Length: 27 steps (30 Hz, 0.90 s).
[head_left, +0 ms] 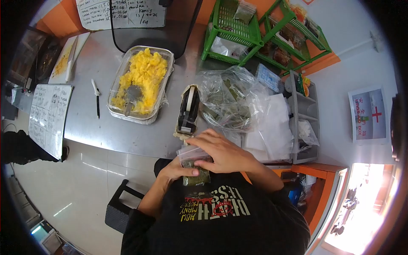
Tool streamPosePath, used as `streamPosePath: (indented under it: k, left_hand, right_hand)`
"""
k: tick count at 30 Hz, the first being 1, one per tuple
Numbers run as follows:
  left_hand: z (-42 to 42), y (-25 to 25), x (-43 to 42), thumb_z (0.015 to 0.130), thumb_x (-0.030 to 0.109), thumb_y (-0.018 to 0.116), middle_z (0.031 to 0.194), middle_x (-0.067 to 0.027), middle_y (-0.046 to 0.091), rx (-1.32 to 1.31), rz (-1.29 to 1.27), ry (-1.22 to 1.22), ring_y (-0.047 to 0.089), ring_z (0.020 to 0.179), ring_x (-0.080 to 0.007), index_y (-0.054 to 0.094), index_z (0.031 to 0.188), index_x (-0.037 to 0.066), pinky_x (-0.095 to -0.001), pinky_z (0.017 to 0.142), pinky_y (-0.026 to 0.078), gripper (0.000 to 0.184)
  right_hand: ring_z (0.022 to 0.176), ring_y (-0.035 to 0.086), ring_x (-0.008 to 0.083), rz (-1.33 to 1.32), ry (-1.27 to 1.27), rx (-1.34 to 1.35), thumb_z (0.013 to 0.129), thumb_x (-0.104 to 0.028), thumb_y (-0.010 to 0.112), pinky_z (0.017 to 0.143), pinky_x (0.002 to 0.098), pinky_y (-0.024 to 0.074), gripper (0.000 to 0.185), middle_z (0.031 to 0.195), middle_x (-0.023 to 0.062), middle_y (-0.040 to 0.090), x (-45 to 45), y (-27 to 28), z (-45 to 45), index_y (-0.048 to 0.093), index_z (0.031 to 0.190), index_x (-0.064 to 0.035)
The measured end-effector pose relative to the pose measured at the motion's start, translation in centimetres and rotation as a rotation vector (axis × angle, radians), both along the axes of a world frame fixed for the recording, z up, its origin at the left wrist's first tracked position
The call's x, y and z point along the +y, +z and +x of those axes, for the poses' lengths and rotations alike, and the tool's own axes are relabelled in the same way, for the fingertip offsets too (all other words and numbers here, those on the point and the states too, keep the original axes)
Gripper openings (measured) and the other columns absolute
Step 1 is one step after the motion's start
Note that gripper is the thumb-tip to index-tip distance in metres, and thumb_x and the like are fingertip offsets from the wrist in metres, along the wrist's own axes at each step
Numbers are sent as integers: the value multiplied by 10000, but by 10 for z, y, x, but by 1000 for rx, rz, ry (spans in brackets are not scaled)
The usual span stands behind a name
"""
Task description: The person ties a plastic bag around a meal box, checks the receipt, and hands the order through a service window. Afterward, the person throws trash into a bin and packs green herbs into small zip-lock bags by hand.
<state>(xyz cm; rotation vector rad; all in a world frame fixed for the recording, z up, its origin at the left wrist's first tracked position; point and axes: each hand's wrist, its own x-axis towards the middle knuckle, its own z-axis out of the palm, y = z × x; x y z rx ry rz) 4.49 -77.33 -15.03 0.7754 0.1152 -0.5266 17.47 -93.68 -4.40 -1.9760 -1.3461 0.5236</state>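
Beside the smooth metal table (85, 121), hands (223, 152) hold a clear, green-filled bag (197, 179).

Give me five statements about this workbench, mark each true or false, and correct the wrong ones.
1. The left hand and right hand hold a small clear zip bag of green contents. True.
2. The black tape dispenser stands left of the metal-rimmed tray of yellow pieces. False: the dispenser is right of the tray.
3. A black-and-white pen lies on the metal tabletop. True.
4. The white-handled knife lies in a green basket. False: the knife rests on a white cutting board.
5. The wall sign shows a red cross. True.
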Motion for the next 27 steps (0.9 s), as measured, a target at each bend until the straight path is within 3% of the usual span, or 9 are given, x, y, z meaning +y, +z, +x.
streamPosePath:
  k: [1, 6, 13, 15, 18, 21, 23, 25, 27]
  left_hand:
    - [4, 7, 0, 723, 119, 847, 1305, -91, 584, -32, 65, -19, 538, 1236, -225, 463, 1402, 23, -361, 1058, 415, 785]
    - [20, 22, -4, 747, -60, 766, 1491, -57, 410, -162, 46, 3, 412, 1339, -167, 36, 1607, 124, -337, 1130, 307, 1143]
    - [30, 10, -3, 757, -2, 795, 1457, -56, 440, -259, 129, -131, 439, 1312, -158, 229, 1557, 54, -315, 1106, 339, 982]
    - [38, 24, -6, 786, 49, 795, 1408, -82, 488, -230, 57, 46, 477, 1294, -202, 271, 1530, 50, -372, 1113, 352, 910]
    - [61, 35, -7, 841, 100, 767, 1405, -139, 506, -221, -240, 222, 497, 1305, -277, 251, 1539, 72, -442, 1113, 363, 869]
    - [80, 36, 10, 846, 281, 786, 1427, -156, 491, -292, 22, 174, 487, 1325, -314, 255, 1531, 83, -473, 1090, 389, 889]
    - [85, 32, 16, 876, 212, 742, 1406, -154, 510, -275, 32, 190, 528, 1278, -297, 311, 1502, 70, -444, 1069, 410, 773]
    - [88, 22, 22, 901, 109, 693, 1398, -144, 522, -250, 3, 190, 535, 1271, -272, 338, 1492, 68, -421, 1071, 407, 690]
    - [93, 22, 26, 904, 119, 692, 1396, -144, 525, -204, 57, 206, 551, 1252, -271, 366, 1474, 62, -414, 1054, 423, 659]
  right_hand:
    - [1124, 527, 359, -27, 54, 10, 814, -192, 727, 962, 445, 432, 416, 1103, 158, 625, -2, -2, 4, 579, 1156, -8]
    - [1073, 572, 401, -218, 127, 209, 817, -200, 723, 931, 460, 445, 418, 1096, 206, 640, -2, 1, 13, 571, 1148, 4]
    - [919, 655, 391, -193, 114, 410, 807, -137, 725, 825, 451, 494, 363, 951, 208, 685, -7, 22, 37, 645, 1137, -9]
    - [904, 667, 377, -200, 128, 428, 812, -134, 722, 802, 436, 505, 352, 959, 202, 692, -12, 43, 61, 653, 1137, -17]
    - [903, 690, 216, -133, -65, 315, 840, -154, 756, 769, 344, 529, 291, 987, 120, 706, -18, 83, 128, 670, 1096, -47]
    - [900, 650, 140, 32, -241, 23, 861, -114, 720, 799, 312, 518, 264, 991, 80, 699, -10, 113, 225, 666, 1105, -27]
    - [889, 618, 111, 26, -354, -196, 868, -94, 691, 800, 297, 499, 255, 970, 71, 690, 9, 126, 289, 657, 1107, -11]
    - [932, 654, 228, -23, -409, -352, 847, -97, 700, 830, 353, 501, 275, 999, 138, 690, 28, 106, 358, 650, 1102, -6]
    - [972, 655, 330, -27, -377, -496, 834, -102, 702, 842, 410, 498, 283, 1007, 182, 685, 48, 72, 428, 655, 1100, -19]
